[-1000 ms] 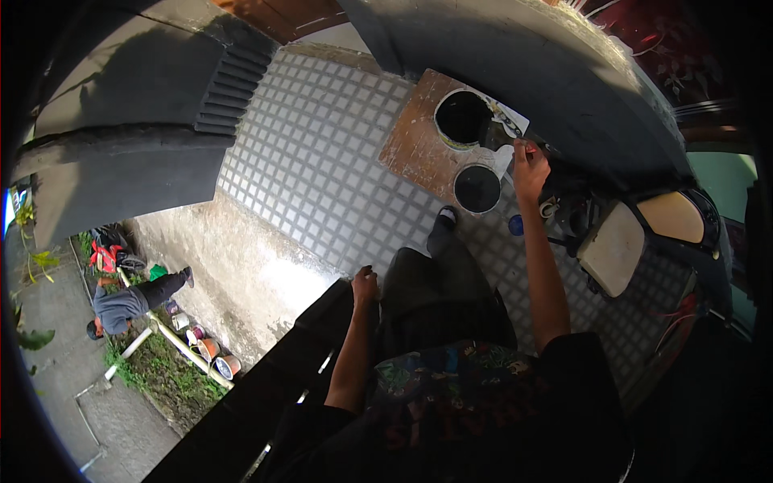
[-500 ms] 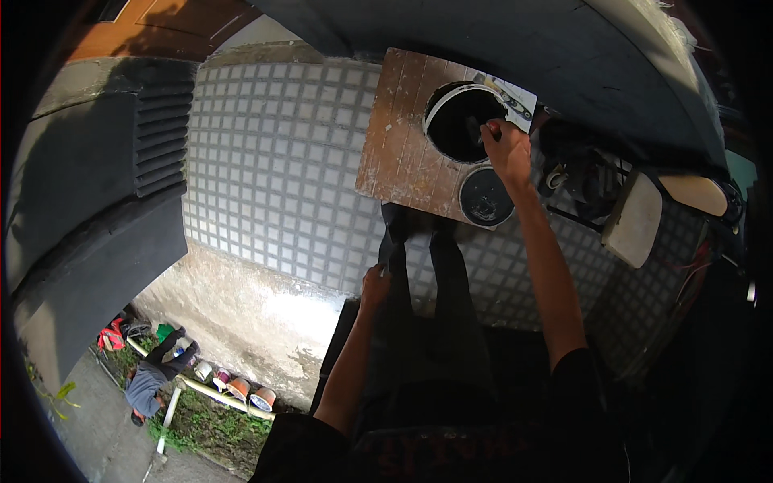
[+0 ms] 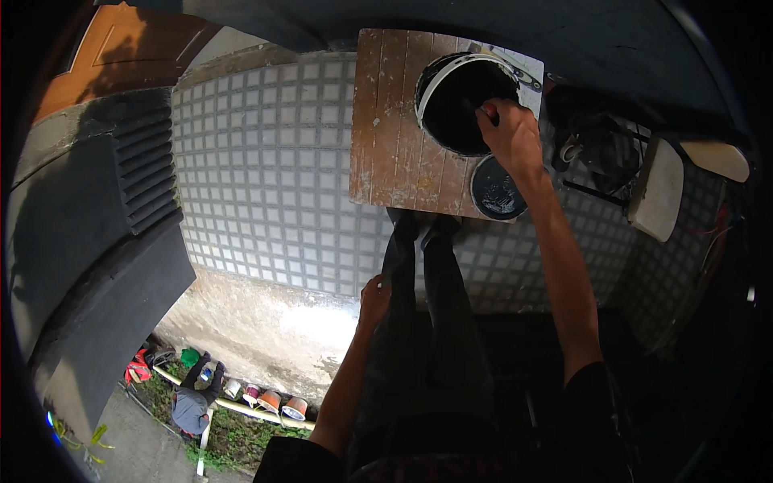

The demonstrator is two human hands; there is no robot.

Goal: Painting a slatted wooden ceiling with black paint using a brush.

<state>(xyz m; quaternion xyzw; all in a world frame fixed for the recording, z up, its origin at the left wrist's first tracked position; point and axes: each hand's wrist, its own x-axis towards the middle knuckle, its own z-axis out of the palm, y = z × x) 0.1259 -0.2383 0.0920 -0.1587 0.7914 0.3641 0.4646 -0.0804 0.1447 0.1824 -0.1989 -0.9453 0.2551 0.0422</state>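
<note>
Hands are well apart: the left hand (image 3: pixel 375 298), loosely curled, hangs short of the counter's (image 3: pixel 390 145) near edge, any contents unclear. A small dark tub (image 3: pixel 474 193) sits at the near right corner. Beyond, the right hand (image 3: pixel 514 138) pinches a red-ended object (image 3: pixel 489 108) over the large bucket (image 3: pixel 435 82), toward the far right corner.

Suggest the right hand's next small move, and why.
Perhaps lower the right hand slightly: it's over the large bucket, whose inside looks dark, and seems to grip a red-ended object whose lower end I can't make out.
</note>
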